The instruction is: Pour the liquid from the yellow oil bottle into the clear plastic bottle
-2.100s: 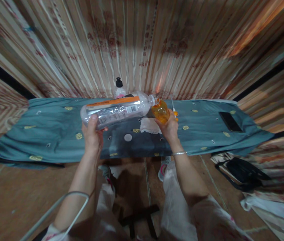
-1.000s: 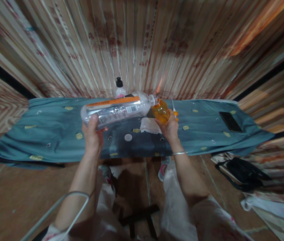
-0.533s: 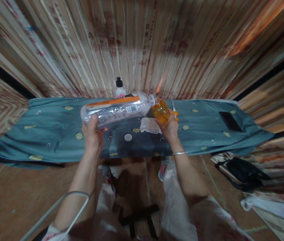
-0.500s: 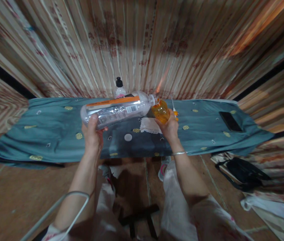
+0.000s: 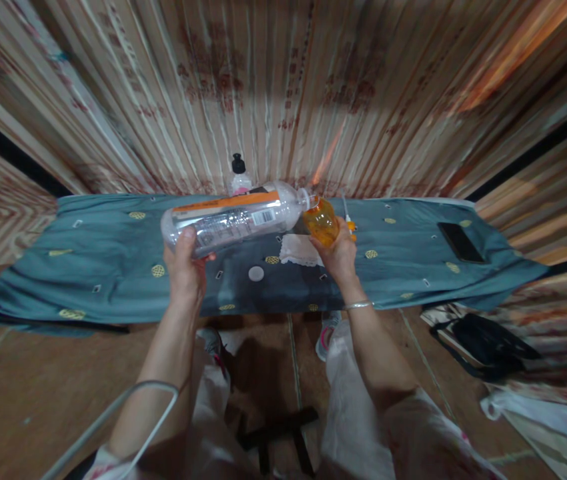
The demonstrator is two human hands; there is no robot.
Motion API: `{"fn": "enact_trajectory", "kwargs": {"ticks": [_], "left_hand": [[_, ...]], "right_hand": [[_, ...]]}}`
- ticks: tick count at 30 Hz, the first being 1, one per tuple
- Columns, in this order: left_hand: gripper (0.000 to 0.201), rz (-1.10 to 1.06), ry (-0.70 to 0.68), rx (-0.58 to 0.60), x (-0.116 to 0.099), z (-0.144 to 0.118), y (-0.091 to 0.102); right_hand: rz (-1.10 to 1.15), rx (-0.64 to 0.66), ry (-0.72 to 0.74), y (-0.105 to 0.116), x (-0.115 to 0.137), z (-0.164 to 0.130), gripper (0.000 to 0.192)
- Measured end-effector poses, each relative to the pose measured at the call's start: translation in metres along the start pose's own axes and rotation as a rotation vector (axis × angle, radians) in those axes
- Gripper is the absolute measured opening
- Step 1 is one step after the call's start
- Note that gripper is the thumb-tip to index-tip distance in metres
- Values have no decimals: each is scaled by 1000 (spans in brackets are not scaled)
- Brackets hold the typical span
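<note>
My left hand (image 5: 186, 267) grips a large clear plastic bottle (image 5: 233, 220) with an orange-edged label, held almost level, its open mouth pointing right. My right hand (image 5: 339, 257) holds a small orange bottle (image 5: 320, 223) tilted toward it. The big bottle's mouth touches the top of the small one. Both are held above a table covered with a teal cloth (image 5: 103, 260). A white cap (image 5: 256, 273) and a white cloth (image 5: 299, 250) lie on the table below the bottles.
A small bottle with a black cap (image 5: 238, 177) stands at the table's back edge by the striped curtain. A black phone (image 5: 458, 241) lies on the table's right. A black bag (image 5: 488, 347) lies on the floor at right. A white cable (image 5: 113, 413) crosses my left arm.
</note>
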State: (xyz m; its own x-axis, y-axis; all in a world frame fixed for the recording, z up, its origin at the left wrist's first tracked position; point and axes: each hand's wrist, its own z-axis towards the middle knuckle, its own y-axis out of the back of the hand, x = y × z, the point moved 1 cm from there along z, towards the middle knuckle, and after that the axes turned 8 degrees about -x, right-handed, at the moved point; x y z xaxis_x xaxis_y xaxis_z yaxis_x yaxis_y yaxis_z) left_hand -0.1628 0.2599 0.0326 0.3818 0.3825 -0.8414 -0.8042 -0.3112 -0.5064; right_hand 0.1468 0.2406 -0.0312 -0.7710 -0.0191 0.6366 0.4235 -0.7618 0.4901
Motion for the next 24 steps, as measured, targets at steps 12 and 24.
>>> {"fn": "enact_trajectory", "kwargs": {"ticks": [12, 24], "left_hand": [[75, 6, 11, -12, 0, 1, 0], [74, 21, 22, -17, 1, 2, 2]], "right_hand": [[-4, -12, 15, -1, 0, -1, 71], [-11, 3, -6, 1, 3, 0, 71]]}}
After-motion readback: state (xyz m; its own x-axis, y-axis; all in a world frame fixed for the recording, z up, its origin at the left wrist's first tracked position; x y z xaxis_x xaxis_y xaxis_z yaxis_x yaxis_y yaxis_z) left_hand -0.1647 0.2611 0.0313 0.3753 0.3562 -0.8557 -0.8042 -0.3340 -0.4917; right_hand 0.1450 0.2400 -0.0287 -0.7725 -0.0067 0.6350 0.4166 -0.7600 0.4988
